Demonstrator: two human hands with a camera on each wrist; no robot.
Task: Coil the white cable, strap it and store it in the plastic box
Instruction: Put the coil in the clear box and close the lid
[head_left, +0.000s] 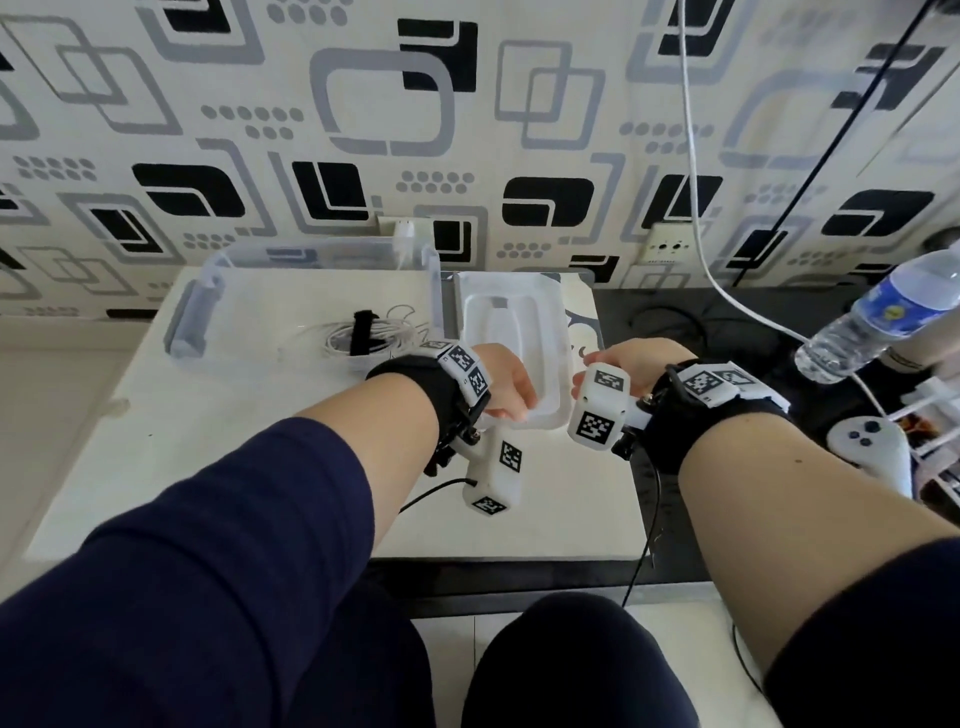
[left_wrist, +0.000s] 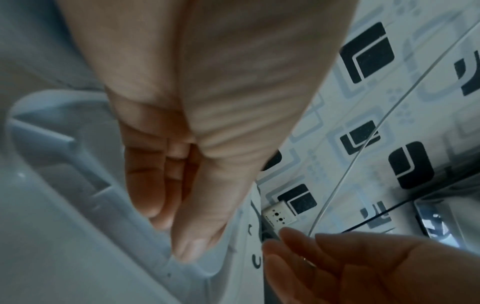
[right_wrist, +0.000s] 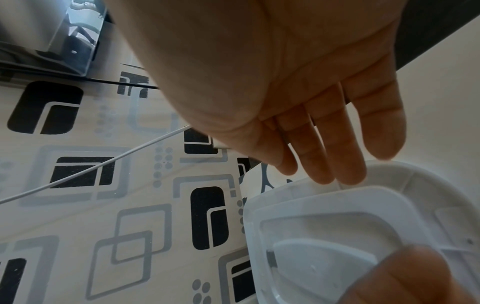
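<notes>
Overhead, the cable (head_left: 363, 332) lies coiled inside the clear box (head_left: 435, 283) on the table (head_left: 208, 441), bound by a black strap (head_left: 362, 332). A white lid (head_left: 511, 332) lies just right of the box. The left hand (head_left: 506, 384) rests at the lid's near left corner, fingers bent over its edge. The right hand (head_left: 621, 364) hovers beside the lid's right edge, fingers extended. A bottle (head_left: 883, 317) and a controller (head_left: 870, 447) sit further right, well apart from the box.

Left wrist view: the left hand (left_wrist: 168, 164) has its fingers curled, thumb tip pressed onto the lid (left_wrist: 64, 205) rim; a full grip cannot be confirmed. The right hand (left_wrist: 350, 267) appears lower right, fingers straight.

Right wrist view: the right hand (right_wrist: 311, 123) is spread and relaxed, holding nothing, fingertips just above the lid (right_wrist: 324, 216) edge. Contact cannot be told. A loose white wire (right_wrist: 91, 168) crosses the patterned wall behind.
</notes>
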